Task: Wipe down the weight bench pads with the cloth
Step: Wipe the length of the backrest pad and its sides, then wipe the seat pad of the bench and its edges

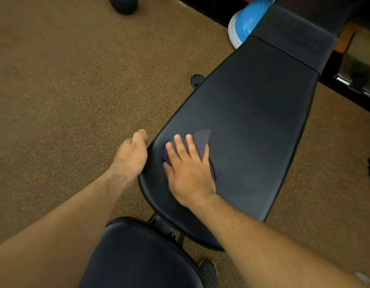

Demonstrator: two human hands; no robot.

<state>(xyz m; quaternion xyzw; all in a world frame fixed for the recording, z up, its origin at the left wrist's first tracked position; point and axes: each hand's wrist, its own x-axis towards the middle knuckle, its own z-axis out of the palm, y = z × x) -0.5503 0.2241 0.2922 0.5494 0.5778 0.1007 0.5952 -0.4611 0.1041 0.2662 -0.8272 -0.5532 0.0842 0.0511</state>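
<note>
A long black back pad (252, 113) of the weight bench runs from the lower middle up to the right. Below it lies the smaller black seat pad (138, 258). A dark grey cloth (202, 138) lies flat on the near left part of the back pad. My right hand (188, 169) presses on the cloth with straight, spread fingers; most of the cloth is hidden under the palm. My left hand (132, 154) grips the left edge of the back pad, with its fingers curled under the rim and out of sight.
Brown speckled floor (65, 90) surrounds the bench. A blue and white balance dome (244, 23) sits at the upper right beside the bench's far end. A dark ball (124, 5) is at the top. A black shoe (209, 271) shows under the bench frame.
</note>
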